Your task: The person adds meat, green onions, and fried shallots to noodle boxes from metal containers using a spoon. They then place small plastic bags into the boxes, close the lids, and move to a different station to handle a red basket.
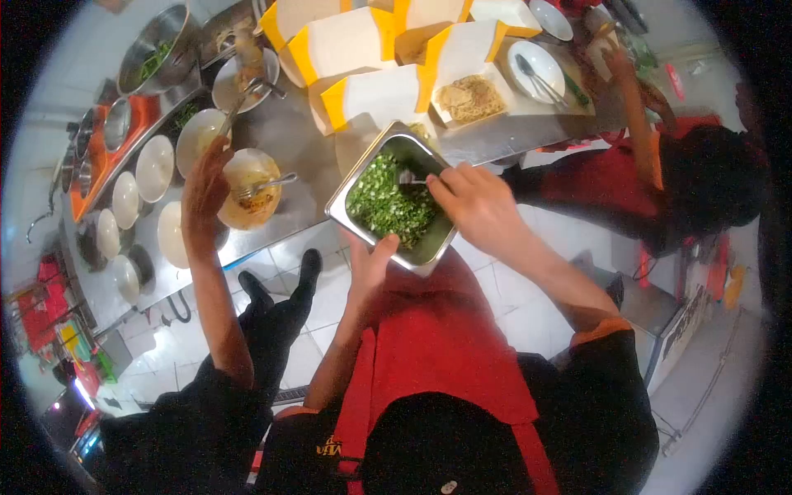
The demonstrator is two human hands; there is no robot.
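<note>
My left hand (373, 262) grips the near rim of a steel container (436, 238), thumb over its edge. Chopped green onions (388, 198) fill much of the container, which is tilted. Between the fingers of my right hand (478, 202) is a small spoon (410, 178), its bowl over the greens. Just beyond the container stand open takeaway boxes (375, 95) with yellow edges. One box nearby holds noodles (470, 99).
On the left, a co-worker's hand (206, 177) reaches over bowls (247, 169) on the steel counter (301, 177). Another person (627, 177) works at the right. A plate with utensils (535, 70) lies past the noodles. A large metal bowl (177, 78) stands far left.
</note>
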